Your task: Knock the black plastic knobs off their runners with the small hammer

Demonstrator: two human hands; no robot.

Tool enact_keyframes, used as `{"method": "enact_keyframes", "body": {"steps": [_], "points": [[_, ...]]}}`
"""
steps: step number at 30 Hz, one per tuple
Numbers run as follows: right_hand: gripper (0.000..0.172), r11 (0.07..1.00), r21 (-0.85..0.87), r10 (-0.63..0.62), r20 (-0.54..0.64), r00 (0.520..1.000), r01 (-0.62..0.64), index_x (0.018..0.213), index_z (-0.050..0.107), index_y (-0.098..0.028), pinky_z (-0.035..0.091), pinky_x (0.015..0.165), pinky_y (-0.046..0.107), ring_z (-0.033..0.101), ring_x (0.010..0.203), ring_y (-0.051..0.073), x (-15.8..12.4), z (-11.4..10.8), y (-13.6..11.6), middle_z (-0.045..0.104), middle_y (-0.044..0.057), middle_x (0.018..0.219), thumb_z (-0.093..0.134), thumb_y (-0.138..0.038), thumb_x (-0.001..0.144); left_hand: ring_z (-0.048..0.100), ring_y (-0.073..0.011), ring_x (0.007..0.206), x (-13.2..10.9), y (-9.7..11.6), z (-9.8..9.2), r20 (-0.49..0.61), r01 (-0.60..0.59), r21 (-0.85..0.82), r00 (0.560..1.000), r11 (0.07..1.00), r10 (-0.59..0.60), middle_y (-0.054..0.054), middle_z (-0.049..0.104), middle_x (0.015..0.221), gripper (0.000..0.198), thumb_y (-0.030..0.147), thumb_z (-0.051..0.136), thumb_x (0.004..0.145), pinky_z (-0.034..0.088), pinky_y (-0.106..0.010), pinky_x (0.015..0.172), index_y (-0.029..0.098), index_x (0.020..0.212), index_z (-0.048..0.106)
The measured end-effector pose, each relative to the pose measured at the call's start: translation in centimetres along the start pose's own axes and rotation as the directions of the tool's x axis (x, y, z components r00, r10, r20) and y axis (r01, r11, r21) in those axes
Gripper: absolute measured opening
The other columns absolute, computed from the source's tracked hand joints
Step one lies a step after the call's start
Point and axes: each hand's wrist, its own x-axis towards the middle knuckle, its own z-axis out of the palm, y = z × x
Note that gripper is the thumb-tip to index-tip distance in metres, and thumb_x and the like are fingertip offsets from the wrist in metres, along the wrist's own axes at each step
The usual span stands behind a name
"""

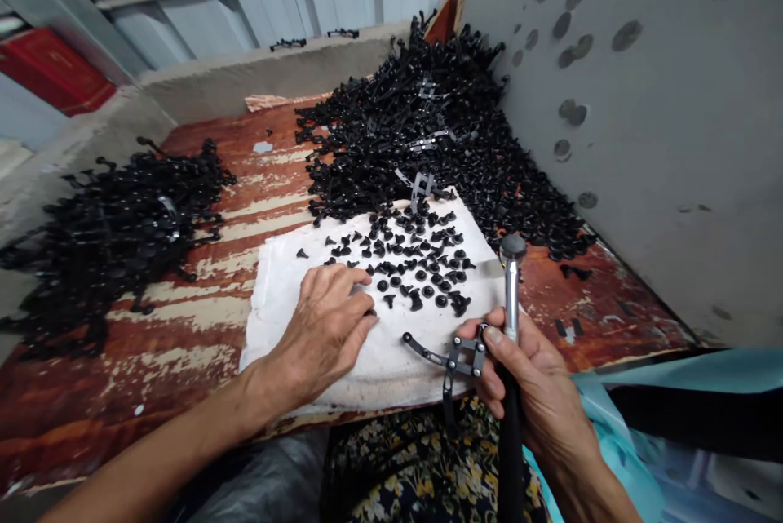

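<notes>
My left hand (324, 323) is over the white cloth (275, 286), fingers bent and closed, with a small black button-like part (370, 312) showing at the thumb and fingertips. Close by on the cloth lie many similar black parts (428, 291), some with a round flange and a short stem. In my right hand (532, 372) are two things. One is a hammer-like tool (511, 294) with a chrome shaft, a round dark head and a black handle. The other is a black jointed bracket (456, 360) with silver rivets, pinched between thumb and fingers.
A large heap of black jointed parts (391, 131) fills the back right, against a grey panel (642, 139) with round spots. Another pile (116, 229) lies at the left on the worn red-brown tabletop (201, 319). A red box (55, 70) sits at far left.
</notes>
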Motion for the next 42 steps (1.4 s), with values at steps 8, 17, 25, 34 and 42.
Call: {"method": "enact_keyframes", "body": {"steps": [8,17,25,34,42], "points": [[0.048,1.000,0.013,-0.013,-0.014,1.000,0.013,0.086,0.048,-0.022,0.037,0.025,0.013,0.042,0.031,0.002,0.0,0.2,0.0,0.072,-0.001,0.078,0.087,-0.041,0.063,0.048,-0.0280,0.102,3.8,-2.2,0.8,-0.032,0.044,0.072,0.999,0.996,-0.042,-0.012,0.061,0.109,0.015,0.016,0.051,0.092,0.040,-0.047,0.090,0.014,0.091,0.066],[0.047,1.000,0.011,-0.017,0.001,1.000,0.017,0.086,0.048,-0.022,0.036,0.026,0.012,0.042,0.032,0.002,-0.1,0.0,0.1,0.071,-0.001,0.080,0.085,-0.041,0.065,0.044,-0.0254,0.096,5.2,-2.4,1.3,0.037,0.090,0.031,0.995,0.995,-0.091,-0.010,0.058,0.102,0.022,0.013,0.047,0.089,0.041,-0.044,0.083,0.016,0.079,0.067],[0.049,1.000,-0.009,-0.012,-0.011,1.000,0.012,0.085,0.049,-0.022,0.036,0.025,0.012,0.043,0.032,0.002,-0.1,0.2,-0.1,0.071,-0.001,0.077,0.087,-0.042,0.062,0.046,-0.0225,0.085,2.7,-2.8,-1.7,0.204,0.146,0.015,0.968,0.989,-0.146,-0.007,0.057,0.088,0.021,0.014,0.050,0.087,0.039,-0.041,0.076,0.017,0.074,0.066],[0.049,1.000,-0.018,-0.021,-0.030,0.999,0.021,0.085,0.049,-0.022,0.036,0.025,0.012,0.042,0.032,0.002,-0.2,0.1,0.0,0.071,-0.001,0.077,0.087,-0.044,0.062,0.046,-0.0227,0.085,2.9,-3.3,-1.4,0.230,0.245,0.059,0.940,0.968,-0.252,-0.005,0.056,0.084,0.015,0.023,0.052,0.089,0.038,-0.039,0.077,0.018,0.082,0.065],[0.050,1.000,-0.002,-0.018,-0.026,1.000,0.018,0.083,0.050,-0.021,0.036,0.024,0.012,0.041,0.032,0.002,-0.2,0.3,-0.2,0.071,-0.001,0.074,0.088,-0.042,0.060,0.047,-0.0246,0.093,3.8,-3.6,-1.5,0.252,0.260,0.059,0.930,0.964,-0.266,-0.007,0.058,0.093,0.020,0.024,0.049,0.091,0.038,-0.041,0.084,0.020,0.095,0.068]]}}
